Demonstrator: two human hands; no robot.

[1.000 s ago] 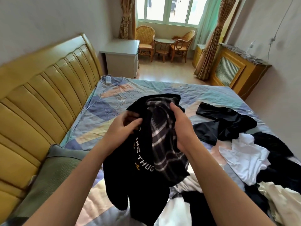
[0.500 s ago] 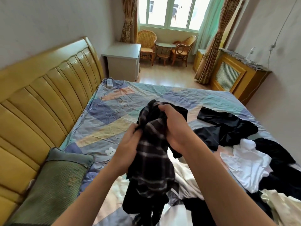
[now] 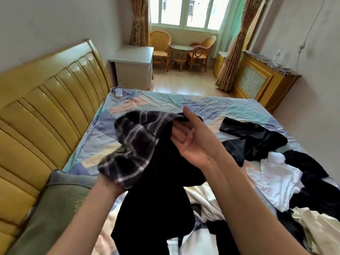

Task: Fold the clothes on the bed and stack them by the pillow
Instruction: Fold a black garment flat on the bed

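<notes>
cam: 1 view only, head-worn, wide-angle | faces fwd + down along bed (image 3: 165, 105) twd window (image 3: 185, 11) | close on forearms, hands near ctr | headboard (image 3: 46, 111) at left | no 2nd view, no overlap

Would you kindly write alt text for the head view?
Two bare hands lift a black garment with plaid lining above a patchwork bed; the right hand pinches its edge, the left is hidden inside. Unfolded clothes lie right, green pillow left.
</notes>
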